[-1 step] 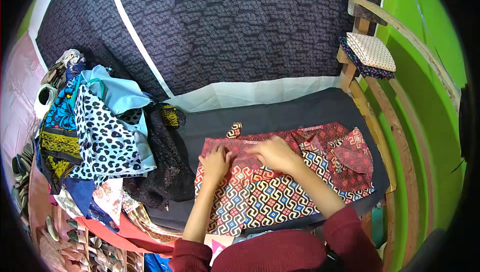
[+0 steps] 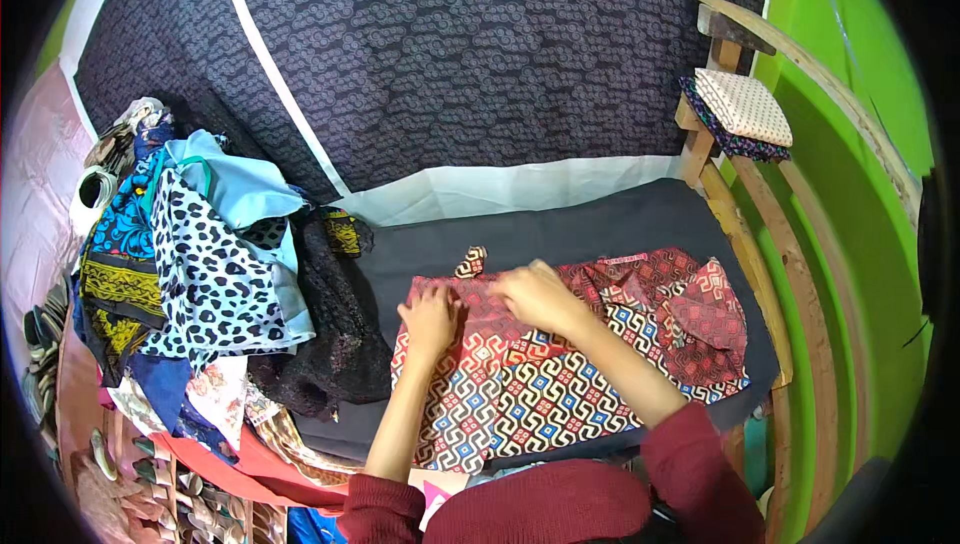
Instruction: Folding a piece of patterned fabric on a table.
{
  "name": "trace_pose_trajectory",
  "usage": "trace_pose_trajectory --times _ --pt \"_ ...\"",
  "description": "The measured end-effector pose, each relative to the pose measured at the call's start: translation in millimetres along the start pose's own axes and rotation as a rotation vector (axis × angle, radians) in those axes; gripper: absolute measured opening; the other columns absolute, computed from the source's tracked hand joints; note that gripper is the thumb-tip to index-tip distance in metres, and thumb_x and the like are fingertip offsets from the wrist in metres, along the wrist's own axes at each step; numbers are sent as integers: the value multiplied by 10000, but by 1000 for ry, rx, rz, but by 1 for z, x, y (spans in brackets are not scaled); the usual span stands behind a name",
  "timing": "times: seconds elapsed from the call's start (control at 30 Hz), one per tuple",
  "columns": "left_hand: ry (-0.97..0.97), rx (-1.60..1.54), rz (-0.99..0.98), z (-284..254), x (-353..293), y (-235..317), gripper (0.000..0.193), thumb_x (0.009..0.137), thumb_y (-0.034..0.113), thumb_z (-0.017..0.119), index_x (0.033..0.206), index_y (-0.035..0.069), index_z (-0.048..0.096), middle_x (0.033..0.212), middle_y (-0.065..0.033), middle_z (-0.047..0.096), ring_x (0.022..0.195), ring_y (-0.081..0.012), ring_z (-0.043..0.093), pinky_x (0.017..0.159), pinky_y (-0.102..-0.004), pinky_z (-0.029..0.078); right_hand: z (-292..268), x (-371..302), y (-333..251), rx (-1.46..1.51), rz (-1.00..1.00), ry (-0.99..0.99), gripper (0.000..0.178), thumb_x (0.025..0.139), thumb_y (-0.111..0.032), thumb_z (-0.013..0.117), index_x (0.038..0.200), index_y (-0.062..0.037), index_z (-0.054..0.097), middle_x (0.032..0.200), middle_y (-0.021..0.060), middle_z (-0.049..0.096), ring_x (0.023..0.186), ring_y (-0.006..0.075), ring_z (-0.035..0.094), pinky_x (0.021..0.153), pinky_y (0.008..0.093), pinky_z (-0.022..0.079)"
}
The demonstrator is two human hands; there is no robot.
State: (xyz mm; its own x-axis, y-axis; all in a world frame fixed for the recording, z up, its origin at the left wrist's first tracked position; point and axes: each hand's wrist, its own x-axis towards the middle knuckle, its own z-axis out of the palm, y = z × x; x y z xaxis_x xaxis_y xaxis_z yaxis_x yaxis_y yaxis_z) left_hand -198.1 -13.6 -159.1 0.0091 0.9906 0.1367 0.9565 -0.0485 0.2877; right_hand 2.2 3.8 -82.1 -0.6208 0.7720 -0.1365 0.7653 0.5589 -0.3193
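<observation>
A geometric-patterned cloth (image 2: 560, 394) in red, cream, blue and black lies across the dark padded surface in front of me; its upper part and right end show a darker red side. My left hand (image 2: 432, 319) rests on the reddish upper part near its left end, fingers spread and pointing away from me. Just to the right, my right hand (image 2: 538, 297) is bent over the far edge, with fingers curled in and pinching the cloth there. My right fingertips are partly hidden. A small patterned scrap (image 2: 471, 262) sticks out beyond the far edge, between the hands.
A heap of clothes, with a black-spotted white cloth (image 2: 215, 274) on top, stands at the left beside black lacy fabric (image 2: 335, 344). Folded cloths (image 2: 742, 109) sit on the wooden frame (image 2: 745, 234) at the right. Several shoes (image 2: 195, 499) are at lower left.
My right hand has shifted slightly left and away from me along the far edge. The left hand stays nearly in place, and the cloth lies almost the same.
</observation>
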Motion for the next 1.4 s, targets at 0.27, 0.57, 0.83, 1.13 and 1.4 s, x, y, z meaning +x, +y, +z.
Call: trace_pose_trajectory --times 0.27,0.57,0.83,1.13,1.4 --pt "92 -68 270 27 42 -29 176 725 233 720 877 167 660 1283 -20 543 1319 -272 355 985 -675 153 81 110 59 -228 -196 533 305 812 -143 568 1106 -161 648 1255 54 563 1241 215 447 993 536 326" --pt "359 -364 247 24 37 -36 122 825 200 641 849 88 598 896 -25 648 1070 -235 565 1028 -557 147 42 78 52 394 -200 295 125 773 -101 645 881 -41 665 875 107 687 801 294 647 708 356 502" --pt "223 -300 206 12 56 -30 230 856 306 613 848 79 580 788 -73 641 783 -239 600 907 -506 267 56 68 103 566 115 -141 448 924 -405 510 874 25 625 754 115 657 651 183 578 651 348 465" --pt "115 156 204 23 65 -58 492 830 562 536 808 86 661 797 -105 666 828 -296 611 882 -566 279 37 56 83 -105 208 3 509 753 -526 663 831 -23 689 899 190 672 891 339 645 782 429 499" --pt "138 57 102 29 64 -60 253 816 339 582 885 100 628 890 -88 643 914 -279 588 947 -620 250 60 57 96 -94 182 368 424 675 -475 729 738 -61 665 748 140 661 795 326 646 740 436 477"
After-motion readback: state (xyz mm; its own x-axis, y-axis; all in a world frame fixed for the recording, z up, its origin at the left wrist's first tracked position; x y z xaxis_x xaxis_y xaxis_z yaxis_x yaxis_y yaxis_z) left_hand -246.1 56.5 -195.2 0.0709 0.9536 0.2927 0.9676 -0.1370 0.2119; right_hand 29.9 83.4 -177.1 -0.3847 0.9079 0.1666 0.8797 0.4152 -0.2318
